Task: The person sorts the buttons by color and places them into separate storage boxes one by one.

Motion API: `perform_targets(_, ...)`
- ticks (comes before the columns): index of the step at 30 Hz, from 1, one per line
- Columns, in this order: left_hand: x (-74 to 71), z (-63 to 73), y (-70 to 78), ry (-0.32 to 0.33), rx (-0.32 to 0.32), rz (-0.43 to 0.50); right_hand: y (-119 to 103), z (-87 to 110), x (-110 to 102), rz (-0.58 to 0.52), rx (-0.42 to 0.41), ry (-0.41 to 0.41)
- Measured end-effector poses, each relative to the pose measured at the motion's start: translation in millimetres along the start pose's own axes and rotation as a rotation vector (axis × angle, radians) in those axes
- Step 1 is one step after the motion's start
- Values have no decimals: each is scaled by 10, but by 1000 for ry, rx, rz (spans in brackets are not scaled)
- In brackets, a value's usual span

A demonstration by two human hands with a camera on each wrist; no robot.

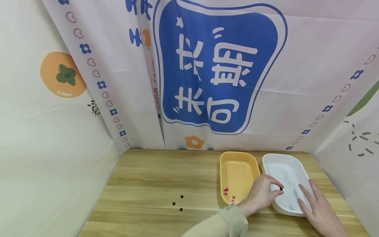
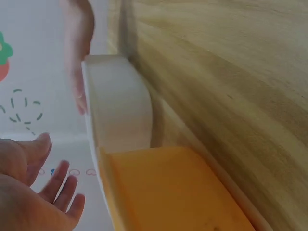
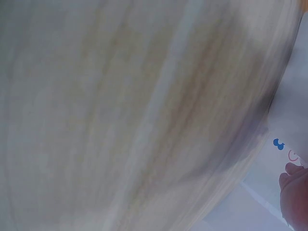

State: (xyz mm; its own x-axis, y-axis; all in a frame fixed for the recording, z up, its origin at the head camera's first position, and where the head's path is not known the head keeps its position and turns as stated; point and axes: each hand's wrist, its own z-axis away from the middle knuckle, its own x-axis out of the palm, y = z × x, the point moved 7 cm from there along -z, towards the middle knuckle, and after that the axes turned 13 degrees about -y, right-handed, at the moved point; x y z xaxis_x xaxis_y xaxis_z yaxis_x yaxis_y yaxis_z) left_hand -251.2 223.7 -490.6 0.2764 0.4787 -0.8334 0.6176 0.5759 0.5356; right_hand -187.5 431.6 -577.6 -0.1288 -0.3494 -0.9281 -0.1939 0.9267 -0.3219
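Observation:
My left hand (image 1: 262,192) is over the left side of the white tray (image 1: 285,210), pinching a small black round piece (image 1: 281,189) between thumb and fingertips. The left wrist view shows this hand (image 2: 36,185) beside the trays; the piece cannot be made out there. At the white tray's right side, my right hand (image 1: 321,210) has its fingers spread and fairly straight, reaching over the rim. Part of that hand (image 3: 294,197) shows at the right wrist view's edge. Several similar black pieces (image 1: 181,209) lie on the wooden table, left of the trays.
A yellow tray (image 1: 240,156) stands just left of the white one, with several small red pieces (image 1: 233,197) near its front end. The wooden table (image 1: 142,184) meets a printed cloth backdrop (image 1: 139,98) at the back. Cloth also hangs on both sides.

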Motion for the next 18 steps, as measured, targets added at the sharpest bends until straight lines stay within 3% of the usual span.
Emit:
perform_targets(4, 59, -24, 34, 18, 20, -92, -6, -5, 2, 1, -6, 6)
perform_targets(12, 100, -11, 94, 13, 26, -149, -24, -9, 20, 5, -11, 9)
perform_targets(18, -70, 124, 83, -39, 71, -155, -18, -5, 13, 19, 0, 8)
